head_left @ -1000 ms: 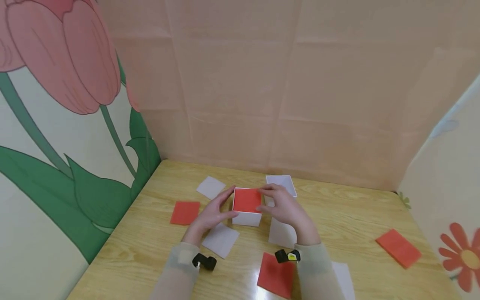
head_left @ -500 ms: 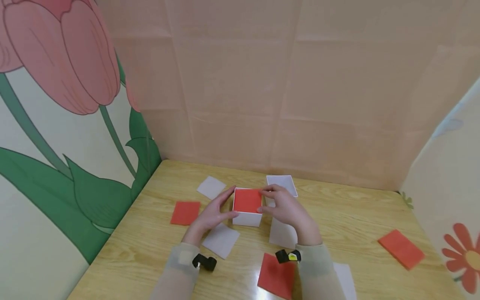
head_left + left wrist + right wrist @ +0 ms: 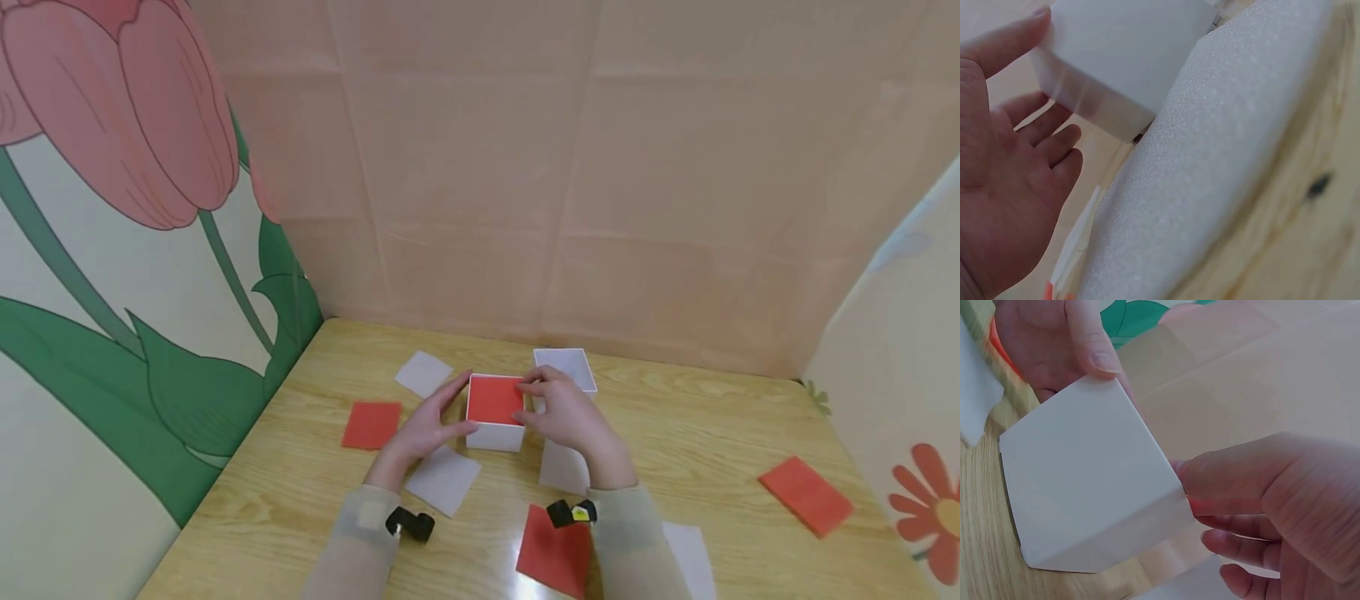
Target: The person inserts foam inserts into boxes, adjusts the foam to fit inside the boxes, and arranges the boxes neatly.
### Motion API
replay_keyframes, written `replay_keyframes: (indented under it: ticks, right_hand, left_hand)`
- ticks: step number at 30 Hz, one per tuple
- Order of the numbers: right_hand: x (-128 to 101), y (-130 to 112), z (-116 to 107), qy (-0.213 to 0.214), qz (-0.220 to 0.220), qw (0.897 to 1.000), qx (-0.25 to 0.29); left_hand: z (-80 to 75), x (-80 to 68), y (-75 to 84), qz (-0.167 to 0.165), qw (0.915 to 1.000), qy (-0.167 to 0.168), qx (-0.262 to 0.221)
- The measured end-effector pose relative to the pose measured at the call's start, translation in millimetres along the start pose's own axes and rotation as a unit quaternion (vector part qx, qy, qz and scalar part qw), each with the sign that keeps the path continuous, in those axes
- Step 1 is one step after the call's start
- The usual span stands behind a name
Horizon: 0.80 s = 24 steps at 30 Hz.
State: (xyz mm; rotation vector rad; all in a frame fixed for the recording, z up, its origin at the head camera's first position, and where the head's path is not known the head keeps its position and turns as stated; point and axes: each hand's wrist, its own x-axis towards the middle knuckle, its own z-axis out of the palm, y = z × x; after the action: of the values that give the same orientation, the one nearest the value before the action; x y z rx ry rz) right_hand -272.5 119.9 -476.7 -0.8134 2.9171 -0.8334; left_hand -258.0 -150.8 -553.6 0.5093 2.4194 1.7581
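Head view: we have small white box (image 3: 494, 414) mid-table, red sheet (image 3: 495, 399) already seated on top inside rim. Left hand (image 3: 425, 427) fingers extended, steadying left wall; right hand (image 3: 567, 414) pinches right rim. Second open box (image 3: 565, 367) behind, unfilled; loose foam squares left. Box: smooth, matte card; foam: grainy.

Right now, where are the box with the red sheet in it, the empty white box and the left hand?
red-filled box (image 3: 495, 436), head view, front wall
empty box (image 3: 564, 359), head view, inside bottom
left hand (image 3: 423, 429), head view, back of hand
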Motion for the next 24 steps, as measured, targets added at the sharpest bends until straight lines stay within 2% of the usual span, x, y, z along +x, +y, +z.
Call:
replay_keyframes:
  ticks: [9, 16, 24]
  right_hand:
    - [2, -4, 1, 0.0, 0.012, 1.0, -0.013]
    - [3, -8, 3, 0.012, 0.003, 0.999, -0.052]
    - [5, -15, 7, 0.01, -0.022, 0.997, -0.078]
  left_hand:
    - [-0.5, -1.4, 3.1, -0.015, 0.9998, 0.003, 0.01]
    - [-0.9, -1.8, 5.6, -0.019, 0.9997, 0.003, 0.011]
    - [-1.2, -1.3, 3.5, -0.007, 0.9999, -0.001, 0.011]
